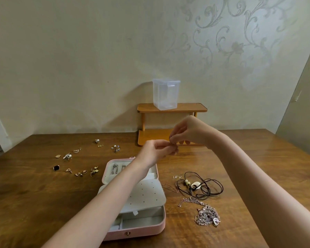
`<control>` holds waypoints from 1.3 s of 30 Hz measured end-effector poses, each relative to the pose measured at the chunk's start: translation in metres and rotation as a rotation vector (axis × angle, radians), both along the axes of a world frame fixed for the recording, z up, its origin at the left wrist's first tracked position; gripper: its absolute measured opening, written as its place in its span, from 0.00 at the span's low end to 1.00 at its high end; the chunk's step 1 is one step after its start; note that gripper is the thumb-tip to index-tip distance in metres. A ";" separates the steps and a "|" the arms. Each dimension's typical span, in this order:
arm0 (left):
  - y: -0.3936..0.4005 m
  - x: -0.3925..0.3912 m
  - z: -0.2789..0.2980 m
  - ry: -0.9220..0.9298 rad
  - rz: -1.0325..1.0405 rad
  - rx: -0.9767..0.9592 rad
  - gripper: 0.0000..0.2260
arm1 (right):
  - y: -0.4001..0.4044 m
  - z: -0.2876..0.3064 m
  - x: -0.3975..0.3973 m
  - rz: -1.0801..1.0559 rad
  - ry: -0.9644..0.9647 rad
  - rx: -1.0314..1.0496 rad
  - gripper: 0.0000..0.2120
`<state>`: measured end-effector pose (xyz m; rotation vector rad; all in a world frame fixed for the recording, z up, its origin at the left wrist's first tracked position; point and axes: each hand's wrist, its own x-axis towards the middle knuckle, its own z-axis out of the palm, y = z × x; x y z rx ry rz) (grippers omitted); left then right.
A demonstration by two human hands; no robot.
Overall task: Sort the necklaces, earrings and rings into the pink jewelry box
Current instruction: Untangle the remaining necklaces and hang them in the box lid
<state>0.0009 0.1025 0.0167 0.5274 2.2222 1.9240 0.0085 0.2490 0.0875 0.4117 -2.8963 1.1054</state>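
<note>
Earring (173, 144), small and gold, is pinched between the fingertips of both the left hand (157, 151) and right hand (186, 131), above the table (43, 194) beyond one open pink jewelry box (132, 194). Two dangling earrings (117, 169) hang inside its lid. One black cord necklace (199, 185) lies right of it.

Head camera looks forward and down, close over table (43, 203).

Wooden table (43, 194), floral-patterned wall (79, 59)

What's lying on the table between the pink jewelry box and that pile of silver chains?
Nothing: in the head view, bare wood separates the pink jewelry box from the silver chains. The black cord necklace lies farther back.
</note>
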 end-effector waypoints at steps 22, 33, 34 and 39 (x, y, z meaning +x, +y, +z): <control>-0.076 -0.008 0.015 -0.508 0.076 0.545 0.05 | 0.032 0.004 -0.006 -0.078 -0.343 -1.183 0.01; -0.099 -0.018 0.044 -0.409 0.033 0.899 0.06 | 0.009 -0.018 -0.004 0.087 -0.352 -1.035 0.03; -0.101 -0.018 0.049 -0.397 0.033 0.894 0.06 | 0.008 -0.021 -0.005 0.090 -0.357 -1.025 0.03; -0.104 -0.020 0.069 -0.270 0.128 0.738 0.06 | 0.000 -0.035 -0.004 0.042 -0.359 -0.906 0.05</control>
